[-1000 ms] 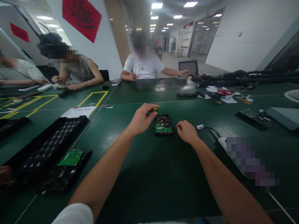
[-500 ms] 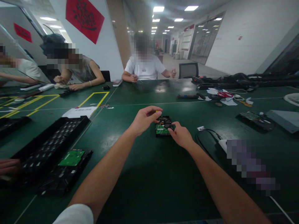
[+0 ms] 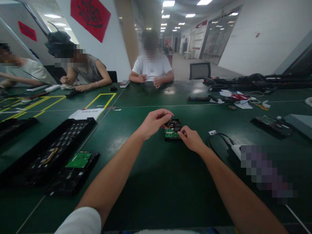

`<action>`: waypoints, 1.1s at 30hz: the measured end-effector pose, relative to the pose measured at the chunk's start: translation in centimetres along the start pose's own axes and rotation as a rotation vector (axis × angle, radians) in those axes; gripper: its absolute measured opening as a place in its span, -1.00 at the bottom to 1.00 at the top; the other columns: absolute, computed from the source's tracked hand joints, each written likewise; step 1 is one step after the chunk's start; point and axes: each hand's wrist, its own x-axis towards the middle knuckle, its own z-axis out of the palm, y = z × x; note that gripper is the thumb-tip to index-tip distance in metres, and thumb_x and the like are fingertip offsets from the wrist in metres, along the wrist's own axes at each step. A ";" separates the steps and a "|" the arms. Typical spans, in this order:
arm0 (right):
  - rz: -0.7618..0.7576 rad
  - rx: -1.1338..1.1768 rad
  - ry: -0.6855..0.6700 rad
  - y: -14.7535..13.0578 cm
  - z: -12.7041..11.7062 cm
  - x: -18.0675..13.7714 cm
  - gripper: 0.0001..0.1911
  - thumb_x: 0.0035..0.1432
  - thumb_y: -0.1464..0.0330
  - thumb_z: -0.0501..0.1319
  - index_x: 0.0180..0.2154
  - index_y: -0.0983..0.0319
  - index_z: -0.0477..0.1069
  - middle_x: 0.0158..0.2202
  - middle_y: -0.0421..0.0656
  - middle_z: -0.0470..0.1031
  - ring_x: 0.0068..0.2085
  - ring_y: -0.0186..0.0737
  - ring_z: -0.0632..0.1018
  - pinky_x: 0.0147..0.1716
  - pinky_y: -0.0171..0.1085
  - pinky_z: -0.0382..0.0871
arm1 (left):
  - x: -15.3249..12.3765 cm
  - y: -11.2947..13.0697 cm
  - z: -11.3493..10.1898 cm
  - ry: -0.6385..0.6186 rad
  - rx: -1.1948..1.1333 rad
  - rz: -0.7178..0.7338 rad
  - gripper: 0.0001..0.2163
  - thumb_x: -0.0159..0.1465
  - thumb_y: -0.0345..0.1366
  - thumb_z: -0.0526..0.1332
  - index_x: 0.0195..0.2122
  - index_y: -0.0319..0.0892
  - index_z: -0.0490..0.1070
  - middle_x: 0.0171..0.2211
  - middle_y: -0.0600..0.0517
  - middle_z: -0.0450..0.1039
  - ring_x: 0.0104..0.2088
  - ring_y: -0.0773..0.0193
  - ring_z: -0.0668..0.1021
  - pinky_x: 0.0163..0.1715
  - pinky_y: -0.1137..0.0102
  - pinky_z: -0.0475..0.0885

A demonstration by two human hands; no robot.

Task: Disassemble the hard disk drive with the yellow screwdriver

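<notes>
A black hard drive with a green circuit board lies on the green table in front of me. My left hand is bent over the drive's left side, thumb and forefinger pinched together. What sits between those fingertips, if anything, is too small to make out. My right hand grips the drive's right edge by the board with thumb and finger. To the left lies another hard drive with a green board, beside a long black tray.
Across the table sit several people. At right are a white power strip with a black cable, a further hard drive and a grey box. Behind them lie red-handled scissors, paper scraps and black bars. A screwdriver-like tool lies mid-table.
The view has shifted slightly. My right fingers have closed in on the drive's edge. At far left a hand has left the black tray, where a yellowish item now shows. The person opposite brought both hands together.
</notes>
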 end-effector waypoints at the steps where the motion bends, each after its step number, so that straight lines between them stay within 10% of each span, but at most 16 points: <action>1: 0.004 0.003 -0.003 0.0 0.0 0.0 -0.81 0.42 0.18 0.13 -0.20 0.14 0.36 -0.43 -0.21 0.51 -0.42 -0.22 0.48 -0.43 -0.29 0.11 | 0.0 0.0 0.0 -0.010 -0.010 -0.005 -0.73 0.29 -0.10 0.33 -0.13 -0.18 0.56 -0.18 -0.03 0.49 -0.24 0.31 0.50 -0.38 0.46 0.53; 33: -0.412 -0.111 0.018 -1.0 -0.4 -0.4 -0.75 0.30 0.26 0.33 0.00 0.11 0.60 -0.07 -0.06 0.48 -0.04 -0.06 0.51 -0.03 -0.12 0.40 | 0.1 -0.1 -0.5 -0.062 -0.150 -0.057 -0.75 0.33 -0.12 0.29 -0.11 -0.18 0.54 -0.20 -0.05 0.48 -0.13 0.23 0.54 -0.25 0.37 0.57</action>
